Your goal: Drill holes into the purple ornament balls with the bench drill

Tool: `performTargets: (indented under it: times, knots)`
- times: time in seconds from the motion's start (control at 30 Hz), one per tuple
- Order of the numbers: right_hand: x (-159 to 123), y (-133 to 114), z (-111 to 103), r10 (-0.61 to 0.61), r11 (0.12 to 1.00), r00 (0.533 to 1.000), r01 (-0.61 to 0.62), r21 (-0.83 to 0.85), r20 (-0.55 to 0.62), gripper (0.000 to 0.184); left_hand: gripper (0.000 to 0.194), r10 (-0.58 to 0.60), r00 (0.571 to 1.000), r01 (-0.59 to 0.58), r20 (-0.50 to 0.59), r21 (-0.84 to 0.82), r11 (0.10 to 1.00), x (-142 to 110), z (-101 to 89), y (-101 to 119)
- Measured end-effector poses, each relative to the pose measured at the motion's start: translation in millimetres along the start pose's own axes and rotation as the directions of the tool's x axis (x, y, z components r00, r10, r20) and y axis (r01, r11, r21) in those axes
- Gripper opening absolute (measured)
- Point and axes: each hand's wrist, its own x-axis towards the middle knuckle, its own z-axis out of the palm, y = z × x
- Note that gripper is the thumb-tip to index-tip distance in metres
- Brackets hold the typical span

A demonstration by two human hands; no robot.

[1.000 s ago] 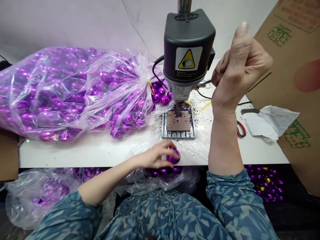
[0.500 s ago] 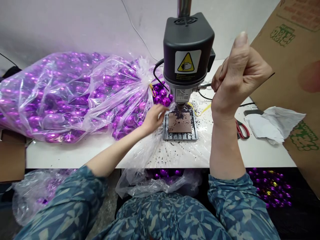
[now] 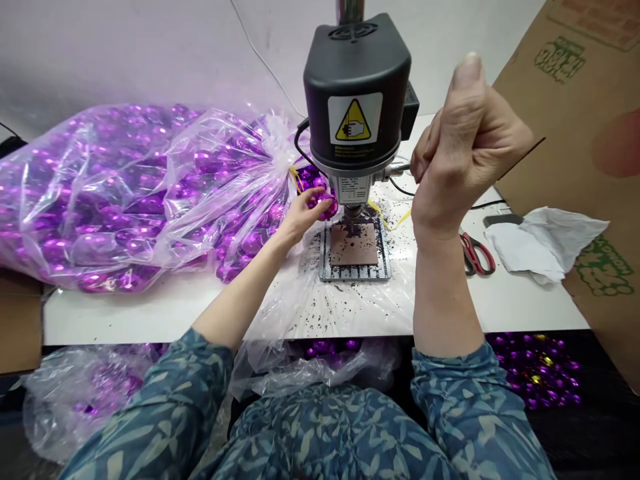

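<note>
My left hand [image 3: 301, 215] is at the open mouth of the plastic bag, with thumb and fingers around a shiny purple ball [image 3: 329, 208]. More purple balls lie just behind it. My right hand [image 3: 465, 147] is raised in a fist around the feed handle [image 3: 401, 169] of a bench drill press; most of the handle is hidden by the fist. The black drill press head [image 3: 357, 80] stands between my hands. Under its chuck [image 3: 353, 213], a brown block [image 3: 354, 245] with a small hole sits on the slotted metal base [image 3: 357, 273], strewn with dark shavings.
A large clear bag [image 3: 125, 193] of purple balls fills the left of the white table [image 3: 520, 310]. Red-handled scissors [image 3: 483, 257] and crumpled white paper [image 3: 540, 243] lie at right, beside a tall cardboard box [image 3: 600, 87]. More balls [image 3: 537, 373] sit below the table edge.
My left hand has moved up and slightly left to the balls, and its fingers have closed around one. My right fist stays on the handle. The whole view has shifted a little.
</note>
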Motion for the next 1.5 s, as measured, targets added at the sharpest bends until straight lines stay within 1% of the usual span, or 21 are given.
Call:
performTargets:
  times: [0.03,0.1,0.17,0.23,0.3,0.37,0.5,0.57,0.73,0.9,1.03,1.23,1.37,1.5]
  knots:
    - [0,0,0,0.01,1.0,1.0,-0.01,-0.018,0.001,0.071,0.036,-0.052,0.998,0.055,0.045,-0.058,0.997,-16,-2.4,4]
    - [0,1,0,0.032,0.998,0.999,-0.032,-0.058,0.002,0.072,0.042,-0.108,0.988,0.124,0.108,-0.155,0.98,-46,-1.8,5]
    - [-1,1,-1,0.043,0.998,0.999,-0.043,-0.047,0.0,0.07,0.051,-0.101,0.99,0.119,0.093,-0.209,0.971,-66,5.1,-4]
    - [-1,2,-1,0.033,0.999,0.999,-0.033,-0.01,0.001,0.067,0.057,-0.068,0.997,0.076,0.041,-0.224,0.972,-74,15.6,-18]
    - [-1,2,-1,0.013,1.0,1.0,-0.013,0.015,0.001,0.066,0.059,-0.033,0.999,0.031,-0.003,-0.213,0.977,-74,26.1,-33]
    - [-1,2,-2,0.001,1.0,1.0,-0.001,0.018,0.001,0.066,0.058,-0.003,1.0,0.0,-0.014,-0.184,0.983,-70,34.1,-44]
    - [-2,2,-2,-0.012,0.998,1.0,0.012,0.059,-0.007,0.065,0.056,0.055,0.998,-0.052,0.013,-0.148,0.988,-62,41.1,-51]
    - [-2,1,-2,-0.02,0.998,1.0,0.021,0.067,-0.007,0.065,0.055,0.067,0.998,-0.063,0.023,-0.128,0.99,-60,42.1,-51]
    - [-3,0,-2,-0.03,0.999,1.0,0.03,-0.032,-0.004,0.065,0.056,0.09,0.994,-0.087,0.061,-0.049,0.995,-60,45.6,-51]
    - [-3,0,-2,-0.049,0.999,0.999,0.049,0.017,-0.007,0.066,0.056,0.127,0.982,-0.133,0.137,0.038,0.99,-66,53.0,-45]
    - [-3,0,-2,-0.041,0.996,0.999,0.042,0.08,-0.014,0.064,0.054,0.128,0.982,-0.14,0.14,0.082,0.987,-69,55.9,-42]
    - [-11,1,-6,-0.001,1.0,1.0,0.001,-0.026,-0.009,0.068,0.054,0.129,0.983,-0.144,0.131,0.108,0.984,-72,56.2,-40]
    - [-21,-1,-10,0.008,1.0,0.998,-0.008,0.013,-0.054,0.071,0.053,0.116,0.988,-0.125,0.105,0.085,0.988,-72,56.9,-39]
    - [-30,1,-17,0.011,1.0,0.999,-0.01,0.025,-0.048,0.071,0.053,0.096,0.989,-0.103,0.11,0.064,0.993,-72,56.7,-36]
